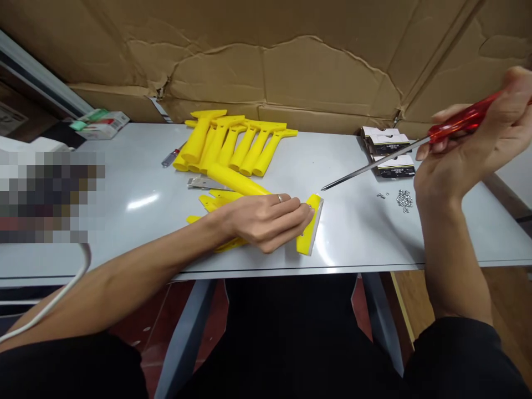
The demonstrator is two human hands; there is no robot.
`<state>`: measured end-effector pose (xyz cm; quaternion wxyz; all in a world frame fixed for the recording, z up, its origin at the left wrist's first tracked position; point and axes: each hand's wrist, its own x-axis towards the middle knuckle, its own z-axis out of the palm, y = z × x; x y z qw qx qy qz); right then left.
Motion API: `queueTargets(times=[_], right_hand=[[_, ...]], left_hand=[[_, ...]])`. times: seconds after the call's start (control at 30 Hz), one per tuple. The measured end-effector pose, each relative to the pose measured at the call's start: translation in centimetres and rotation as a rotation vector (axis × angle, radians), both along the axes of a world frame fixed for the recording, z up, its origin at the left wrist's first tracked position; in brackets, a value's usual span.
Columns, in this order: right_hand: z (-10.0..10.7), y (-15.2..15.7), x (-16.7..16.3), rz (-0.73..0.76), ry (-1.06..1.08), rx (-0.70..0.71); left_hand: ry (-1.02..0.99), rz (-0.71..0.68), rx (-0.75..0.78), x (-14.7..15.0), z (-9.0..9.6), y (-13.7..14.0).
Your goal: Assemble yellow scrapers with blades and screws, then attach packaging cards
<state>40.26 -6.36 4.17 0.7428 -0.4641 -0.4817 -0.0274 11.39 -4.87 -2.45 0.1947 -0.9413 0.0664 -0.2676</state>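
In my left hand is a yellow scraper, its wide head with a metal blade edge showing past my fingers and its handle slanting back to the upper left. My right hand grips the red handle of a screwdriver. The screwdriver's tip points down left, just above and apart from the scraper's head. Several yellow scraper handles lie in a row behind my left hand. Flat yellow pieces are partly hidden under my left forearm.
Small silver screws lie in a pile on the white table. Small boxes stand behind them. Metal blades lie near the handles. A cardboard wall closes the back. A white cable hangs at left.
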Motion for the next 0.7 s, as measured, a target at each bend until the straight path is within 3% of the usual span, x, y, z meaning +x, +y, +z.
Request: queueTargets(times=[0.17, 0.27, 0.37, 0.53, 0.7], right_hand=[[-1.4, 0.8, -0.8, 0.184, 0.069, 0.024], [-1.9, 0.9, -0.9, 0.174, 0.044, 0.017], [-2.2, 1.0, -0.6, 0.127, 0.031, -0.015], [-2.1, 1.1, -0.6, 0.123, 0.020, 0.035], [-1.2, -0.1, -1.9, 0.035, -0.053, 0.163]], left_hand=[[0.087, 0.067, -0.604, -0.4, -1.4, 0.9], [0.151, 0.189, -0.816, -0.5, -1.6, 1.0], [0.088, 0.212, -0.977, -0.5, -1.4, 0.9], [0.019, 0.211, -1.062, 0.0, -0.1, 0.4], [0.175, 0.234, -0.922, 0.8, 1.7, -0.3]])
